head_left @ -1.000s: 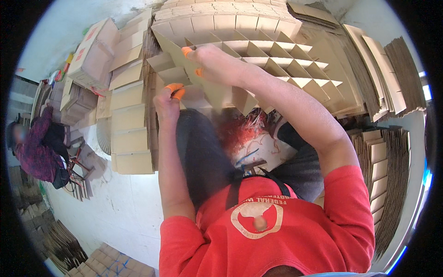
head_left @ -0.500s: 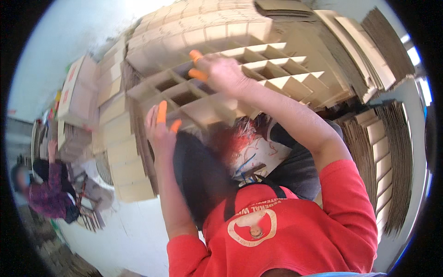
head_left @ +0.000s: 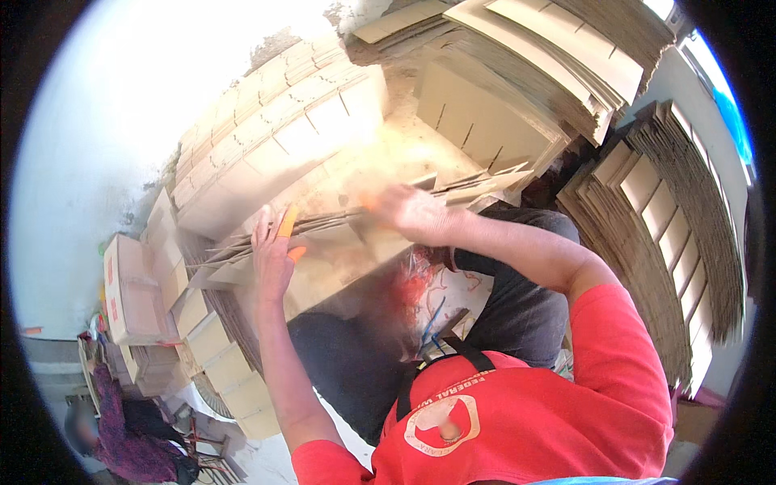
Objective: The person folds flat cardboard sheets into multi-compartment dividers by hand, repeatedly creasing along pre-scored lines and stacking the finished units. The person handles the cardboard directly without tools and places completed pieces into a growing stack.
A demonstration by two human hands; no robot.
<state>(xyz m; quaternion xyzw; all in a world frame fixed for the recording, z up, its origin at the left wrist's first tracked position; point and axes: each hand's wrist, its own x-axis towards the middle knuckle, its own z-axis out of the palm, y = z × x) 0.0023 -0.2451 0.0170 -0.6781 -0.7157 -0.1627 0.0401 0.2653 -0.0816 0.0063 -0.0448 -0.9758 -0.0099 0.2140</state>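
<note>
A cardboard divider [head_left: 335, 246] stands folded nearly flat in front of me, its interlocked strips pressed together into a long narrow bundle. My left hand [head_left: 276, 246] grips the bundle's upper edge near its left end, with orange finger covers on some fingers. At the middle right of the same divider is my right hand [head_left: 412, 214]; motion smears its fingers and the orange on them, so its grip is unclear.
Slotted cardboard sheets are stacked at far left [head_left: 275, 129], far right [head_left: 493, 113] and along my right side [head_left: 638, 242]. Cartons [head_left: 137, 283] stand at left. Reddish strands [head_left: 416, 283] lie between my legs. Another person [head_left: 133, 428] sits at lower left.
The divider's open grid of cells has collapsed into a flat bundle. My right hand has come down and nearer; my left hand has moved slightly down. The view has shifted too.
</note>
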